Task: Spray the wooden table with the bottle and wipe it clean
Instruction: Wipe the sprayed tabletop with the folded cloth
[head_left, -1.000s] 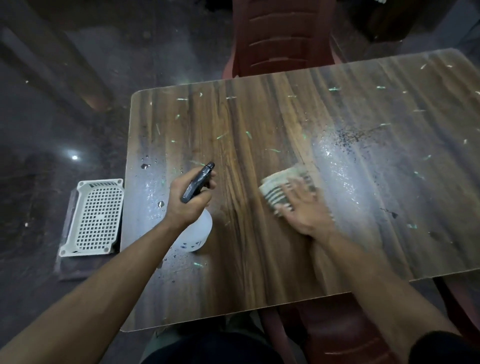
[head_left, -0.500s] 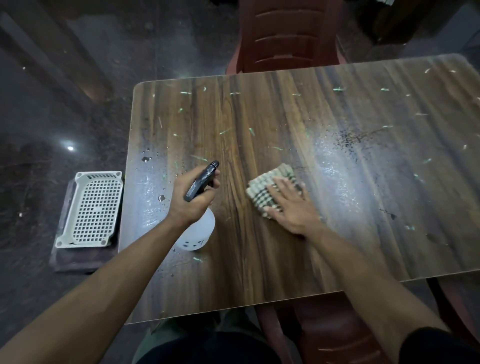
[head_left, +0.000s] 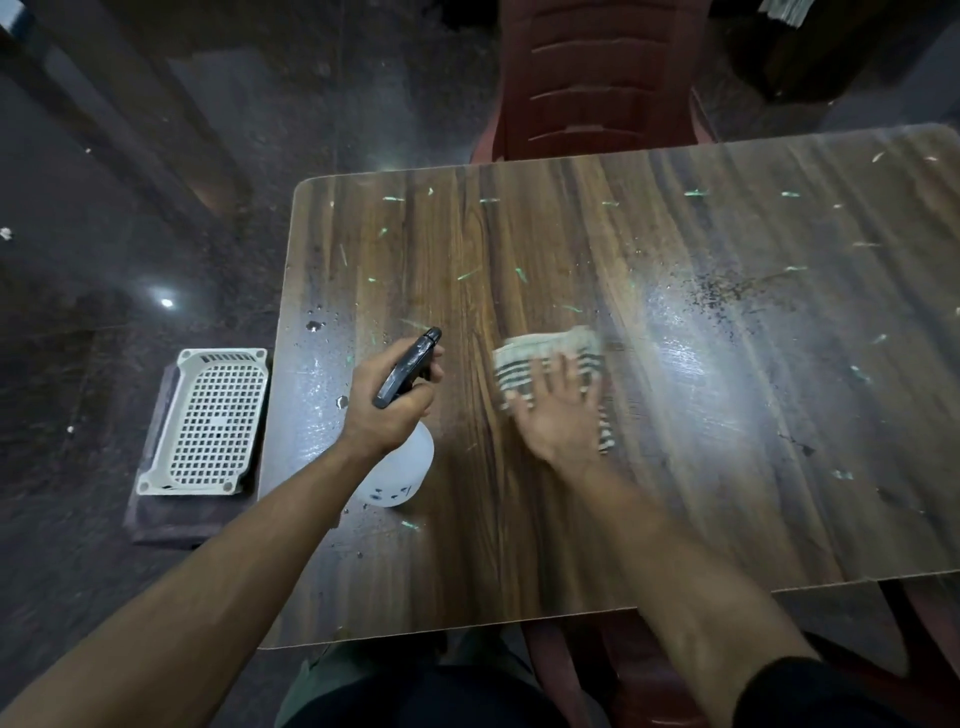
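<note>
Two bare forearms reaching in from the bottom edge, left hand (head_left: 387, 410) and right hand (head_left: 558, 413) ungloved and without rings or watch, a dark sleeve cuff (head_left: 831, 693) at the right elbow, dark clothing (head_left: 431, 699) over the lap with a greenish fold beside it

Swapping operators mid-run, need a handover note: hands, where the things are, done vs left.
Left hand: grips the spray bottle by its black head, over the table's left part.
Right hand: flat on the striped cloth, pressing it to the wooden table mid-surface; blurred.
Done: table sprayed, wet sheen around and right of the cloth.
Left: green flecks and a dark speck patch cover far and right areas; droplets near the left edge. Wipe those.
</note>
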